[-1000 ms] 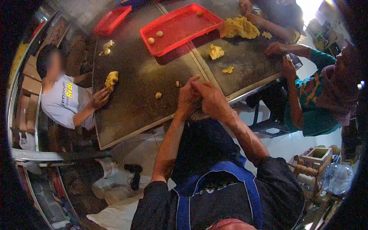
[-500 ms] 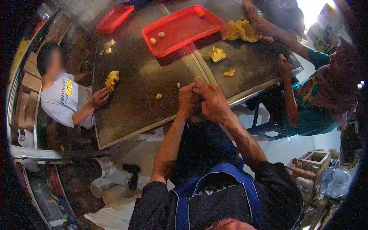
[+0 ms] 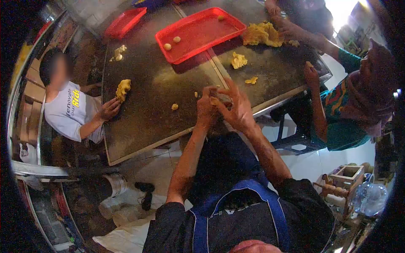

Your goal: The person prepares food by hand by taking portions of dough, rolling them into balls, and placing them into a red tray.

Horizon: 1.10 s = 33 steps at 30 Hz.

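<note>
My left hand is closed at the table's near edge, around something small and yellowish that my fingers mostly hide. Beside it, my right hand has its thumb and fingers spread, with the thumb side close to the left hand. A small dough bit lies on the table to the left of my hands, and a tiny piece is nearer to them. Beyond my right hand are a yellow dough lump and a smaller flat piece.
A red tray with a few dough balls stands on the metal table. Another red tray is at the far left. A person at left touches a dough piece. People at right are near a large dough mass.
My right hand's fingers have spread and lifted away from my left hand, which stays nearly in place. The person at left keeps a hand at the dough piece.
</note>
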{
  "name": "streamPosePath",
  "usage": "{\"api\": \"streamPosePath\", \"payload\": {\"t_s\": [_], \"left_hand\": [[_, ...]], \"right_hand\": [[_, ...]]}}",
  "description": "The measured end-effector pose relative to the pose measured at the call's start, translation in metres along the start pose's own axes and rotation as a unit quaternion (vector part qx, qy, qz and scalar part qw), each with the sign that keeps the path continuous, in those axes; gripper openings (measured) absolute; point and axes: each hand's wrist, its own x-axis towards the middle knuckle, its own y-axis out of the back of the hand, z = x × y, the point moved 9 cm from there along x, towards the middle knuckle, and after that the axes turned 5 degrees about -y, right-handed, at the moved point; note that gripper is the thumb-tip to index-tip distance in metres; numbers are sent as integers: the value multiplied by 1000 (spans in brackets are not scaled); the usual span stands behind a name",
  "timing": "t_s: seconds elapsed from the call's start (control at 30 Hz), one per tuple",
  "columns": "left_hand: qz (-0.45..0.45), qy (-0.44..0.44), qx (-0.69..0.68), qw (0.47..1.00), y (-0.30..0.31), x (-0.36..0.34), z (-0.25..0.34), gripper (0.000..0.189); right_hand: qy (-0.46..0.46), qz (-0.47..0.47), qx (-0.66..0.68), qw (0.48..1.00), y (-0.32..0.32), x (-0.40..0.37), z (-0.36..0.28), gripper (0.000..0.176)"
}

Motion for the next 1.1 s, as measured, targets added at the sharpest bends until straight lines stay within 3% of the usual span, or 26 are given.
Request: {"api": "streamPosePath", "payload": {"t_s": [0.07, 0.1, 0.17, 0.2, 0.27, 0.33, 0.43, 0.5, 0.57, 0.6, 0.63, 0.67, 0.7, 0.77, 0.8, 0.87, 0.9, 0.97, 1.0, 1.07, 1.1], "left_hand": [[96, -17, -72, 993, 11, 0, 5, 26], [96, -18, -73, 993, 10, 0, 1, 26], [57, 79, -116, 988, 4, -3, -29, 24], [56, 81, -115, 989, 7, -7, -34, 24], [26, -18, 90, 995, 9, -5, -16, 20], [25, -17, 64, 997, 4, -3, -11, 18], [27, -21, 52, 998, -1, -2, -6, 16], [28, -25, 61, 997, -2, -1, -4, 15], [22, 9, -58, 998, -3, -4, -6, 17], [22, 8, -60, 998, -4, -3, -10, 17], [8, -6, 28, 1000, -5, -4, -17, 18], [-6, -20, 117, 993, -4, -5, -21, 20], [-7, -21, 118, 993, 4, -5, -19, 20], [60, -19, 111, 992, 32, -6, -10, 27], [58, -15, 111, 992, 38, -7, -15, 27], [8, -19, 2, 1000, 38, -6, -21, 34], [6, -20, 0, 1000, 35, -6, -21, 34], [49, 89, -71, 992, 40, -10, -35, 37], [47, 89, -72, 992, 41, -13, -31, 37], [41, 106, -45, 992, 47, -12, -20, 27], [43, 107, -45, 992, 46, -10, -24, 27]], "right_hand": [[36, -4, -28, 999, -30, -12, 22, 46], [75, -8, -57, 996, -41, -17, 25, 45], [80, -5, -69, 994, -21, -11, 3, 46], [80, -1, -81, 993, -16, -10, -6, 47], [126, 31, -127, 983, -24, -17, -1, 55], [167, 60, -174, 969, -21, -25, -4, 64], [141, -15, -180, 973, -24, -22, -5, 63], [93, -135, -209, 964, -41, -22, 10, 65], [85, -137, -173, 972, -37, -21, 4, 68], [84, -140, -135, 977, -35, -18, 2, 71], [84, -139, -134, 978, -32, -15, 12, 71], [90, -76, -140, 983, -15, -10, 29, 69], [97, -12, -145, 985, 4, -3, 43, 67], [38, 123, -307, 943, 46, 9, 62, 60], [6, 119, -374, 920, 56, 14, 69, 48], [-80, 69, -234, 966, 52, 28, 113, 39], [-81, 70, -236, 966, 53, 27, 117, 39], [-152, -140, -283, 937, 23, 25, 116, 33], [-154, -139, -283, 936, 17, 13, 116, 33], [35, -80, -133, 987, 5, -13, 75, 32], [37, -82, -132, 987, 0, -18, 72, 32]]}}
